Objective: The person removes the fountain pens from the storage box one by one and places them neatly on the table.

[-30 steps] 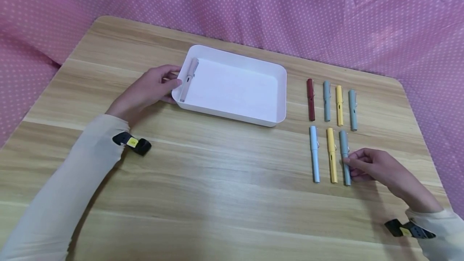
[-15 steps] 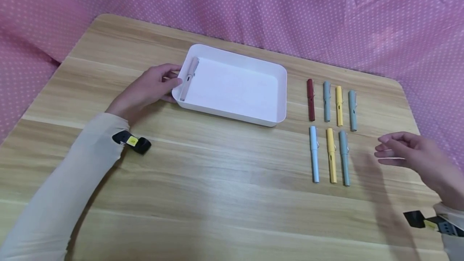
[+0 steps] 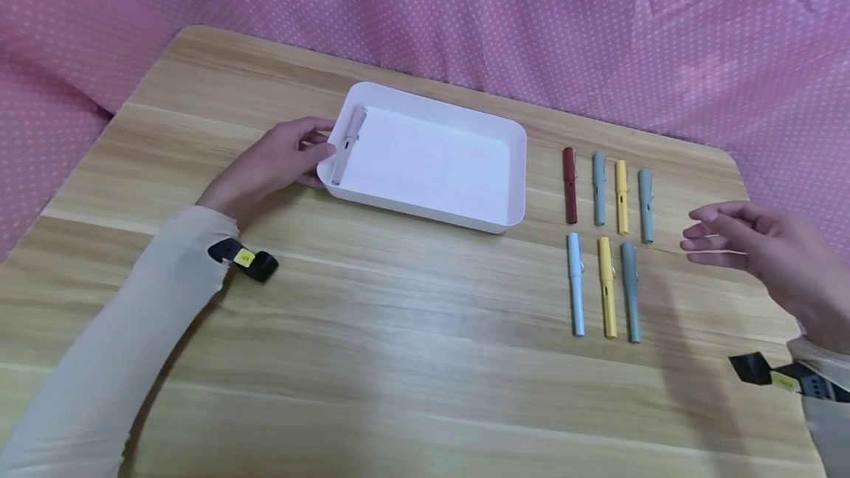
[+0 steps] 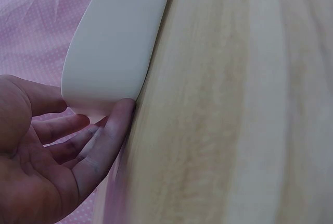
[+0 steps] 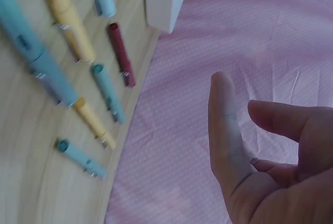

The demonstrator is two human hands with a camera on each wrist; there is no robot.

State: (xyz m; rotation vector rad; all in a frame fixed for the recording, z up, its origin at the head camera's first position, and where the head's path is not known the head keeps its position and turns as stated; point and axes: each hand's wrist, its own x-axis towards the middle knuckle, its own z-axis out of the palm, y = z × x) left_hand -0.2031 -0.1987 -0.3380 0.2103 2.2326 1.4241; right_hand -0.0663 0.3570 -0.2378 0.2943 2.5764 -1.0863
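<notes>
My left hand (image 3: 275, 157) holds the left end of a white rectangular tray (image 3: 425, 214), thumb over the rim. In the left wrist view its fingers (image 4: 112, 135) press against the tray's outer wall, near the bottom edge. A pale pink capped fountain pen (image 3: 348, 144) lies inside along the left wall. My right hand (image 3: 764, 249) hovers right of the pens with nothing in it, fingers apart. Nearest to it are a teal fountain pen (image 3: 646, 205) in the far row and another teal pen (image 3: 631, 292) in the near row.
The far row also has a red pen (image 3: 569, 184), a teal pen (image 3: 600, 189) and a yellow pen (image 3: 621, 198). In the near row lie a light blue pen (image 3: 575, 285) and a yellow pen (image 3: 607, 286). Pink dotted cloth (image 3: 465, 13) hangs behind the wooden table (image 3: 398, 360).
My right hand has let go of the near-row teal pen, which lies where it was, and moved right, then farther from me. My left hand has stayed on the tray.
</notes>
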